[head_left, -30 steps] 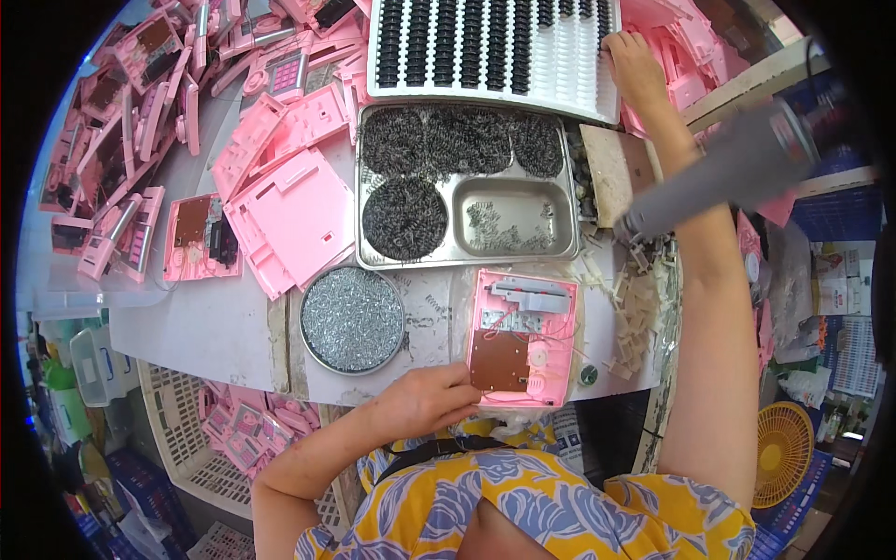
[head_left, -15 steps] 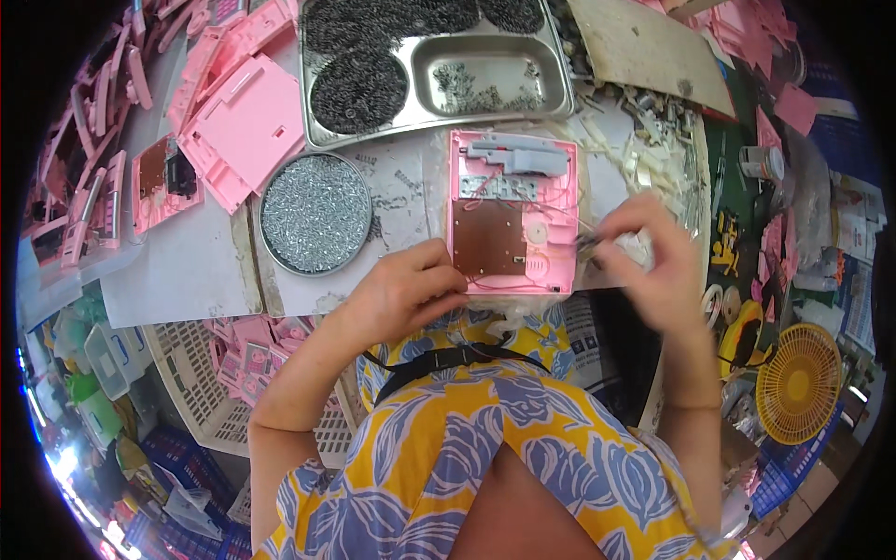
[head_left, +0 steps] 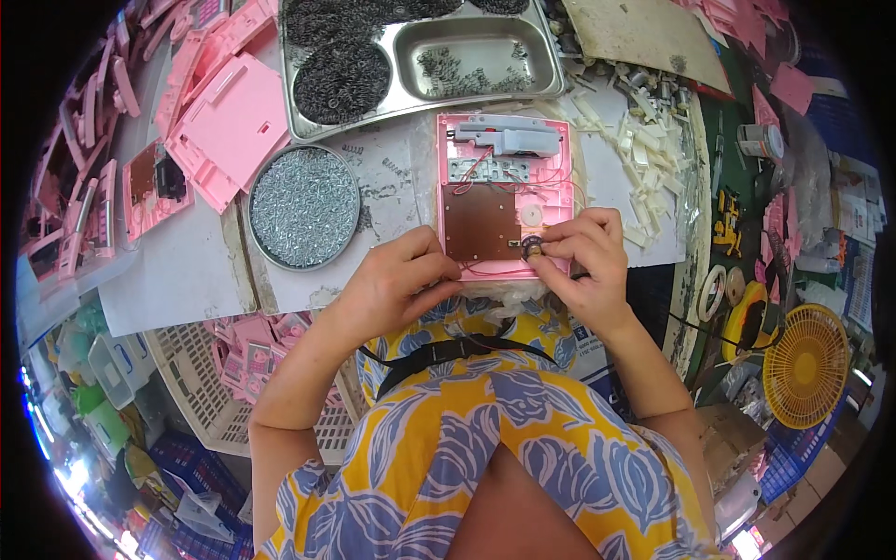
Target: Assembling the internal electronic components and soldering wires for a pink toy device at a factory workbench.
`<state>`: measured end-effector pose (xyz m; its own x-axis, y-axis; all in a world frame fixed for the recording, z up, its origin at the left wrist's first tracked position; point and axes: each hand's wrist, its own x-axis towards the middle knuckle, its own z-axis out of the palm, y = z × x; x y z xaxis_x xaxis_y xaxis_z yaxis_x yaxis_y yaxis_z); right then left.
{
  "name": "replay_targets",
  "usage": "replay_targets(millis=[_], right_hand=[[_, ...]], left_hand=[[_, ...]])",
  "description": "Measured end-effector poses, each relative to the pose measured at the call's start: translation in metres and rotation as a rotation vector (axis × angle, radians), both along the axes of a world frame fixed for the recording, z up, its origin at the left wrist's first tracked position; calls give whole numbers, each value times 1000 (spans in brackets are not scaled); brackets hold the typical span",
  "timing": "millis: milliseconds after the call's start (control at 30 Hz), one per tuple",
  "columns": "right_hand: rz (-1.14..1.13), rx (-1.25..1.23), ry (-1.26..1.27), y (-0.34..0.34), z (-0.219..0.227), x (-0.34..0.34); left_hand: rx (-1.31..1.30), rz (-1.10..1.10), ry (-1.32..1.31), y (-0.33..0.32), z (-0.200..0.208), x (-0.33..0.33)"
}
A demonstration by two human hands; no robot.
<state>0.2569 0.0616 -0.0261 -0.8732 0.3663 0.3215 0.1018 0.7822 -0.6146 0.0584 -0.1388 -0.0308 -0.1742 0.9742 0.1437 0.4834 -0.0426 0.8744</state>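
At the near edge of the table (head_left: 173,271), the right hand (head_left: 593,268) pinches a round dark part (head_left: 531,247) over the pink housing (head_left: 554,202), the left hand (head_left: 394,287) touches its lower-left corner, grip unclear, and a sideways tug could snag the thin red wires (head_left: 487,273).

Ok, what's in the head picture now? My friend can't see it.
A person's left hand touches a pink case with a brown board; the right hand holds a small round dark part over it. Nearby are a dish of silvery bits and a tray of dark coils.
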Motion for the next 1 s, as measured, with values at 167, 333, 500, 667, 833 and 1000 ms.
replay_targets(millis=[167,333,500,667,833,1000], right_hand=[[61,123,-61,7,10,1],[-112,115,-234,57,38,34],[-255,290,-403,75,14,63],[-310,234,-196,86,10,39],[-370,-35,-41,97,15,20],[-350,-59,-9,101,24,32]], left_hand=[[-11,-38,30,4,-1,-3],[-19,-57,120,0,3,-6],[-154,-220,171,15,30,-20],[-118,-140,283,92,51,-75],[31,39,777,196,14,-105],[-42,-79,855,220,1,-109]])
